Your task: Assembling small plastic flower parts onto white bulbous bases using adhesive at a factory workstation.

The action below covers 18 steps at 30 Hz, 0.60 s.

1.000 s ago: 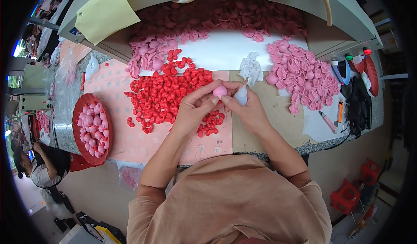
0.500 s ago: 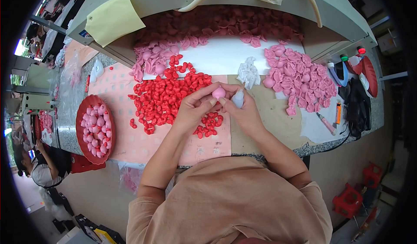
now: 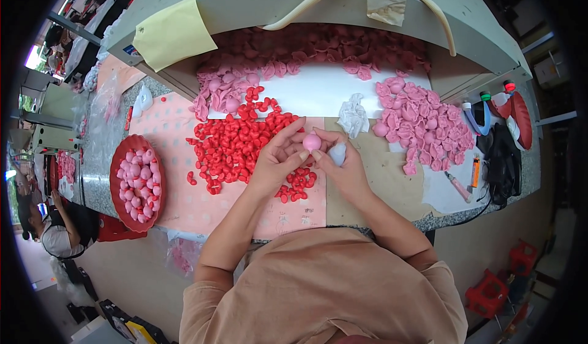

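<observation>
Your left hand [image 3: 274,163], loosely curled, and right hand [image 3: 346,171] pinch the pink ball [image 3: 312,142] between them, near the red pieces [image 3: 236,148]; the right also holds a pale bottle [image 3: 337,154]. Press gently, keeping the bottle clear.

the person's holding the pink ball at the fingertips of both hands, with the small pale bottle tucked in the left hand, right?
Not quite: the head view shows the small pale bottle tucked in the right hand, not the left hand. The pink ball is held at the fingertips of both hands.
</observation>
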{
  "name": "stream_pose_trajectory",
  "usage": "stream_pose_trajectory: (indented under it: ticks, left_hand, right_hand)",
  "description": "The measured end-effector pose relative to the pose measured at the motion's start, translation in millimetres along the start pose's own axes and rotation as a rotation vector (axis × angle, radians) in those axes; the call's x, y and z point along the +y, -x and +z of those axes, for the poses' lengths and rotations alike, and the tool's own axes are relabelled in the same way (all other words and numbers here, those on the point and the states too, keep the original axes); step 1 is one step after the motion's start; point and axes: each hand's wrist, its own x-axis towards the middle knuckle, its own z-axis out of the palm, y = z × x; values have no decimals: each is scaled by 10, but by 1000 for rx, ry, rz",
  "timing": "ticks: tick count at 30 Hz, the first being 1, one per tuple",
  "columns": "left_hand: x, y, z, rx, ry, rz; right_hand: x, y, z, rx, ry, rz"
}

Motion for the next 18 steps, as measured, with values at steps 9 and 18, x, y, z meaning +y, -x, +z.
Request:
stream_pose_trajectory:
  ticks: [9, 18]
  left_hand:
    - [55, 26, 52, -68, -81, 115]
    - [86, -9, 83, -58, -123, 117]
  right_hand:
    - [120, 16, -95, -97, 52, -174]
    - [127, -4, -143, -119, 73, -157]
